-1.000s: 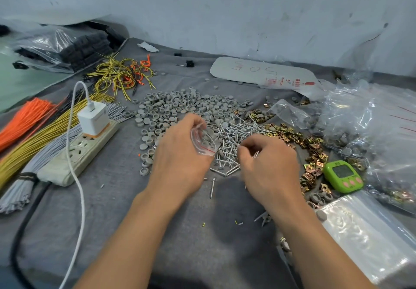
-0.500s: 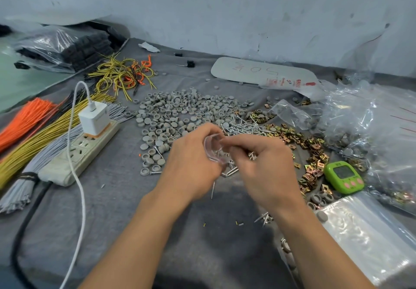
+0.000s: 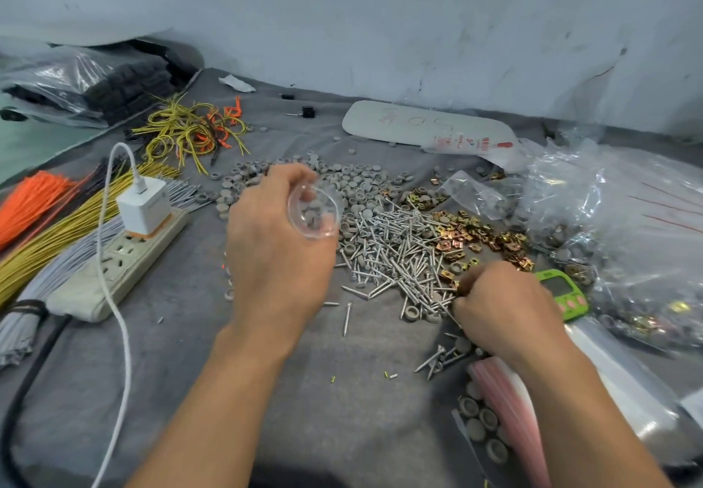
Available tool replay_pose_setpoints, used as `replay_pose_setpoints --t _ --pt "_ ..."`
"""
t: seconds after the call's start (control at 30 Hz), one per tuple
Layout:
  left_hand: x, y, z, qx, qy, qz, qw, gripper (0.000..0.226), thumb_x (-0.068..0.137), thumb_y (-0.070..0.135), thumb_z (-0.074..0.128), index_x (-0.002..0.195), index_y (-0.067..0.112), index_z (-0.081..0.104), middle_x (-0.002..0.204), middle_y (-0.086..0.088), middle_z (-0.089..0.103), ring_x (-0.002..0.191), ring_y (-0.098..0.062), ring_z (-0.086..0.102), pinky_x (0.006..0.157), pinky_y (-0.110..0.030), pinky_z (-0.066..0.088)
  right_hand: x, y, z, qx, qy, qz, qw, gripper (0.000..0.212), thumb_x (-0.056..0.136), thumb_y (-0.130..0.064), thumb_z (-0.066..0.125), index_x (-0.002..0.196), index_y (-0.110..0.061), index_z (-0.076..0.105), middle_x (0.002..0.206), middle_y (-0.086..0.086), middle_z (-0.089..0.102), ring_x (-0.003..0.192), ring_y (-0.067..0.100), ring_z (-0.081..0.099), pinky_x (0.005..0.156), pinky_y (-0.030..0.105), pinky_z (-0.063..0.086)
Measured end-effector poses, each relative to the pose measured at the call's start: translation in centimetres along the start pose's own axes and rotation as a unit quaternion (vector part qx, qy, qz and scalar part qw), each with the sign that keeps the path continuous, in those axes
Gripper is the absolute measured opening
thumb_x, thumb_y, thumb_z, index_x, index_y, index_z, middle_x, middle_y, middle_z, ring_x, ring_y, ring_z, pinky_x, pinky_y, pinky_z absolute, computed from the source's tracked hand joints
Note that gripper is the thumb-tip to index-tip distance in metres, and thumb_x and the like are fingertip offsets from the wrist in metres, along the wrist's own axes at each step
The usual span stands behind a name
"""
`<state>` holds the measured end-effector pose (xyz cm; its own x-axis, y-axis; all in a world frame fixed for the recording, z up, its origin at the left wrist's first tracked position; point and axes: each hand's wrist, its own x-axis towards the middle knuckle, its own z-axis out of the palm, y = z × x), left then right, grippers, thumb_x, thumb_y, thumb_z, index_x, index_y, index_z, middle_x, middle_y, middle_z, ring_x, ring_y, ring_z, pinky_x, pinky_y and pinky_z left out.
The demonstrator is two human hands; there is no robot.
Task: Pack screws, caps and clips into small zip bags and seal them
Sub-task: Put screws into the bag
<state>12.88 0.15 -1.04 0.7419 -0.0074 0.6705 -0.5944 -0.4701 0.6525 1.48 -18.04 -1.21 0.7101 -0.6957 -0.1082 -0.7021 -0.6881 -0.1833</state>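
Observation:
My left hand [image 3: 274, 248] grips a small clear zip bag [image 3: 314, 210] with its mouth held open, above the grey caps [image 3: 365, 183]. A few small parts show inside the bag. My right hand [image 3: 502, 308] is curled low at the right edge of the silver screw pile [image 3: 395, 251], its fingertips pinching at screws beside the brass clips [image 3: 475, 236]. What the fingers hold is hidden.
A white power strip [image 3: 114, 259] with a charger and cable lies left, beside orange, yellow and grey wire bundles [image 3: 45, 221]. A green timer [image 3: 563, 293] sits right of my right hand. Filled bags [image 3: 627, 221] pile at right; a stack of red-striped zip bags [image 3: 506, 404] lies near.
My hands have parted: the left has lifted the open bag up and left, and the right has dropped from the bag's mouth to the right edge of the screw pile.

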Motion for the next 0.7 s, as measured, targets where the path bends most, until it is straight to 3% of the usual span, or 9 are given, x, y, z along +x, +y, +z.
replay_pose_setpoints --t 0.1,0.2,0.3,0.43,0.57,0.7 --pt "-1.4 0.2 1.5 0.170 -0.190 0.037 0.966 0.041 0.080 0.017 0.075 0.115 0.030 0.061 0.097 0.006 0.064 0.097 -0.023 0.054 0.084 -0.034 0.039 -0.1 0.3 -0.2 0.000 -0.020 -0.018 1.000 0.025 0.081 -0.016 0.069 0.102 -0.029 0.070 0.098 0.004 0.072 0.092 0.030 0.065 0.079 0.038 0.058" --pt "-2.2 0.2 2.4 0.187 -0.324 -0.023 0.927 0.052 0.084 0.015 0.072 0.128 0.036 0.054 0.117 0.003 0.065 0.110 -0.023 0.056 0.090 -0.036 0.045 0.2 0.9 -0.3 0.026 -0.035 -0.040 0.998 0.023 0.076 -0.010 0.071 0.087 -0.031 0.069 0.091 0.001 0.072 0.087 0.026 0.065 0.071 0.034 0.056" --pt "-2.0 0.9 2.7 0.109 -0.355 -0.031 0.928 0.065 0.077 0.022 0.081 0.129 0.044 0.049 0.116 0.010 0.063 0.100 -0.013 0.058 0.080 -0.026 0.046 0.7 1.7 -0.1 0.067 -0.035 -0.054 0.996 0.026 0.079 -0.008 0.069 0.070 -0.032 0.064 0.086 -0.003 0.071 0.082 0.020 0.066 0.066 0.029 0.052" --pt "-2.2 1.6 2.9 0.043 -0.385 -0.016 0.922 0.073 0.069 0.025 0.088 0.128 0.049 0.051 0.113 0.017 0.060 0.089 0.001 0.055 0.067 -0.009 0.036 1.1 2.8 0.3 0.093 -0.020 -0.083 0.992 0.031 0.080 -0.005 0.067 0.063 -0.031 0.068 0.075 -0.010 0.070 0.070 0.010 0.064 0.052 0.023 0.042" --pt "-2.6 2.0 3.2 0.073 -0.414 0.014 0.907 0.074 0.072 0.029 0.087 0.132 0.049 0.050 0.125 0.015 0.058 0.104 -0.007 0.057 0.084 -0.024 0.051 1.1 3.7 0.3 0.126 0.024 -0.074 0.989 0.036 0.089 -0.006 0.065 0.070 -0.037 0.068 0.082 -0.016 0.068 0.068 0.001 0.060 0.049 0.016 0.038" --pt "-2.7 1.8 3.5 0.093 -0.412 0.003 0.906 0.081 0.071 0.026 0.088 0.138 0.047 0.048 0.129 0.013 0.056 0.107 -0.011 0.056 0.090 -0.030 0.051 1.1 4.1 0.3 0.099 0.014 -0.074 0.992 0.032 0.087 -0.007 0.065 0.072 -0.034 0.068 0.075 -0.014 0.066 0.071 0.010 0.062 0.057 0.024 0.045"
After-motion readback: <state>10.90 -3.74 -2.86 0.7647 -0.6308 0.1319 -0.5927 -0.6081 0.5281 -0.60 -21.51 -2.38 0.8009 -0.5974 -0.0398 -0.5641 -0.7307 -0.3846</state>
